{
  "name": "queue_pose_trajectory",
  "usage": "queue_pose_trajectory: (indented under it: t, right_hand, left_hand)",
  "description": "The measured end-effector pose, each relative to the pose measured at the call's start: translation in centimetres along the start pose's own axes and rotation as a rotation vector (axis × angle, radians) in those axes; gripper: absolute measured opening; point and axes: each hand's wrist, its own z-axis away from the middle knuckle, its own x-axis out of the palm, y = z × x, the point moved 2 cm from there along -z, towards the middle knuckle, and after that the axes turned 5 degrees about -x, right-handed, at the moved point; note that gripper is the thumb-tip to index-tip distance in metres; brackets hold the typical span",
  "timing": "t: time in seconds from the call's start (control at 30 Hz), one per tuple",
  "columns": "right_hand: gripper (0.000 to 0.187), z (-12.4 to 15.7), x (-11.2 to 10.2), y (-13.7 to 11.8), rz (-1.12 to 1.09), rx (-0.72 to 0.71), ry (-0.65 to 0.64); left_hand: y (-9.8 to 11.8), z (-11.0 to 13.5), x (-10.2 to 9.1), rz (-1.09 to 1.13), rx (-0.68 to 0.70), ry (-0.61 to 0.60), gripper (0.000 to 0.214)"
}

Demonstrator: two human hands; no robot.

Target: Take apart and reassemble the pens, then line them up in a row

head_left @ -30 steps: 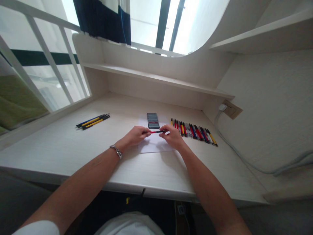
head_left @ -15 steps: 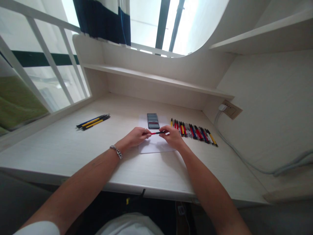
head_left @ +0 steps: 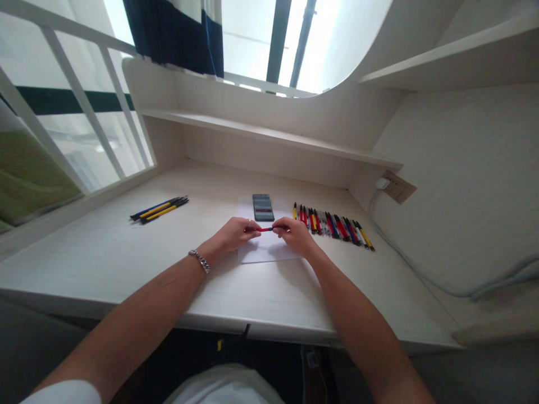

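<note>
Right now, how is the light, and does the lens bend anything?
Head view: the window is blown out white; the desk is evenly lit with soft shadows under the left hand and right hand; the wide lens curves the shelf; the red pen looks small.

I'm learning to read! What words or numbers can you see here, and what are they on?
Nothing here can be read.
The phone screen: grey and red bands, too blurred to read.
The red pen between the left hand and right hand: too small to show any print.
The row of pens and the pens on the left: too small as well.
</note>
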Motion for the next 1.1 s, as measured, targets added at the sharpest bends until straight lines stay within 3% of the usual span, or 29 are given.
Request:
queue_pose_trajectory:
  t: [0.23, 0.47, 0.67, 0.77, 0.93, 1.0, 1.1]
  right_hand:
    - [0.036, 0.0, 0.3, -0.3, 0.109, 0.101, -0.126]
    - [0.038, -0.3, 0.6, 0.2, 0.125, 0.113, -0.162]
    - [0.039, -0.7, -1.0, 2.2, 0.129, 0.164, -0.076]
    - [0.039, -0.6, -1.5, 2.4, 0.250, 0.170, -0.076]
    - [0.022, -0.1, -0.4, 0.0, 0.434, -0.044, -0.013]
    - [0.025, 0.3, 0.7, -1.1, 0.410, -0.130, -0.056]
    - [0.034, 0.6, 2.0, -1.5, 0.368, -0.116, -0.134]
  left_hand:
    - [0.9, 0.2, -0.7, -0.098, 0.049, 0.105, 0.018]
    - [0.8, 0.1, -0.7, -0.089, 0.031, 0.125, 0.018]
    - [0.6, 0.0, -1.3, -0.002, -0.041, 0.175, 0.023]
    - [0.5, 0.0, -1.2, 0.001, -0.044, 0.158, 0.021]
    - [0.5, 0.0, -0.2, 0.011, -0.020, 0.122, 0.021]
    - [0.7, 0.1, 0.2, 0.013, 0.000, 0.100, 0.022]
    - [1.1, 0.1, 0.4, 0.023, 0.035, 0.082, 0.026]
